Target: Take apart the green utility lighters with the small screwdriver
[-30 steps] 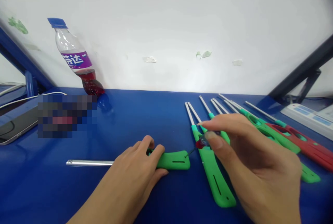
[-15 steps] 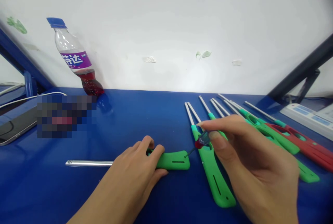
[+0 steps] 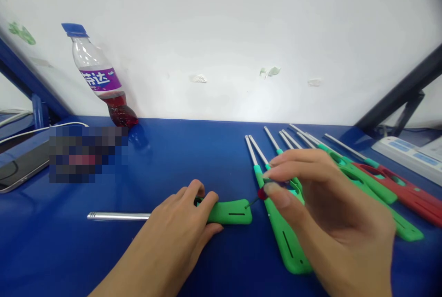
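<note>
We see a smooth blue tabletop (image 3: 193, 159). Near its front lies a green plastic lighter (image 3: 232, 208), its long silver metal tube (image 3: 117, 216) pointing left. To the right we find more green plastic lighters (image 3: 283, 235) fanned out, tubes (image 3: 271, 137) toward the back, with red plastic (image 3: 414, 199) beside them. At back left stands a clear, purple-labelled plastic bottle (image 3: 101, 79) of dark red drink; a flat dark device (image 3: 24, 168) lies nearer us.

Ahead of my left fingers (image 3: 209, 202) the surface (image 3: 193, 154) lies clear back to the wall (image 3: 221, 34), except leftward, where a bottle (image 3: 101, 78) stands. A lighter (image 3: 229, 212) and screwdriver (image 3: 261, 194) block between; other lighters (image 3: 385, 191) crowd under and beyond my right fingers (image 3: 300, 168).
</note>
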Motion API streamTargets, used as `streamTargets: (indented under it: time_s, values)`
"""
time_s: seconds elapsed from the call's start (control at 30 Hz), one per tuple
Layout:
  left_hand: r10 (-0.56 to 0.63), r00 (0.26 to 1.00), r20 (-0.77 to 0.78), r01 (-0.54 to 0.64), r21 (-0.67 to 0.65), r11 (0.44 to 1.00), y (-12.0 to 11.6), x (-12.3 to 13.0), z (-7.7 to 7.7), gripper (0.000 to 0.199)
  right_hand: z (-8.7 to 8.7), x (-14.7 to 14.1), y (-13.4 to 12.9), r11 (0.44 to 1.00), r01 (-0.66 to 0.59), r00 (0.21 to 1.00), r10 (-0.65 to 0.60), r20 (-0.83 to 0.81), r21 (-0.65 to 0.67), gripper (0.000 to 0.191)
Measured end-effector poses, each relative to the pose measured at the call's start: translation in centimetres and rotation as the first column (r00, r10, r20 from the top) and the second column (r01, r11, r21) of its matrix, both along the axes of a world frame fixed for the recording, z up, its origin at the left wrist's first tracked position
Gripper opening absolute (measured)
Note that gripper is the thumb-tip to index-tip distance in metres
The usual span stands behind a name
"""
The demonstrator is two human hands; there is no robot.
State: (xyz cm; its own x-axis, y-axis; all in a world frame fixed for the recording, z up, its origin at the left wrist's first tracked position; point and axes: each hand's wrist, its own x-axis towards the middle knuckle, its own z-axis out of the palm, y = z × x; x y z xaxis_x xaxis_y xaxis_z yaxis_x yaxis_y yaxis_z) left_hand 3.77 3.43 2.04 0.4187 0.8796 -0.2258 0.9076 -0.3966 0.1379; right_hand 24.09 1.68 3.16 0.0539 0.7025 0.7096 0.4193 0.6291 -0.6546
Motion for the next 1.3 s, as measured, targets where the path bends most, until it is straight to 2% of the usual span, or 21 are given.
streamTargets:
  time_s: [0.23, 0.4, 0.6, 0.77, 0.97, 1.17, 1.3]
  values:
    - [-0.003, 1.000, 0.009, 0.003, 0.004, 1.000, 0.07, 0.06, -0.17, 0.025, 0.01, -0.25, -0.03, 0.996, 0.058, 0.998, -0.060, -0.018, -0.067, 0.021]
    - [-0.007, 1.000, 0.028, 0.007, 0.014, 1.000, -0.05, -0.05, -0.27, 0.027, 0.09, -0.11, 0.02, 1.000, -0.021, 1.000, 0.021, -0.016, -0.013, 0.018]
    - [-0.005, 1.000, 0.017, 0.005, 0.006, 1.000, -0.22, -0.33, -0.15, 0.024, -0.02, -0.26, -0.22, 0.998, 0.035, 0.999, -0.035, -0.007, -0.050, 0.023]
    - [-0.003, 1.000, -0.001, 0.003, 0.014, 1.000, -0.24, -0.08, -0.09, 0.027, -0.24, -0.23, 0.07, 0.998, -0.060, 0.998, 0.060, -0.028, 0.011, 0.020]
    - [-0.002, 1.000, -0.003, 0.002, 0.004, 1.000, -0.16, 0.03, 0.04, 0.027, -0.34, -0.45, 0.02, 0.999, 0.022, 0.999, -0.023, -0.025, -0.033, 0.027]
    - [0.004, 1.000, -0.011, -0.004, 0.004, 1.000, -0.15, 0.09, 0.12, 0.027, -0.32, -0.46, 0.22, 0.999, -0.053, 0.999, 0.053, -0.012, 0.005, 0.021]
    - [0.006, 1.000, -0.013, -0.006, -0.002, 1.000, -0.03, 0.21, 0.15, 0.026, -0.43, -0.50, 0.14, 0.999, -0.037, 0.999, 0.036, -0.034, -0.010, 0.023]
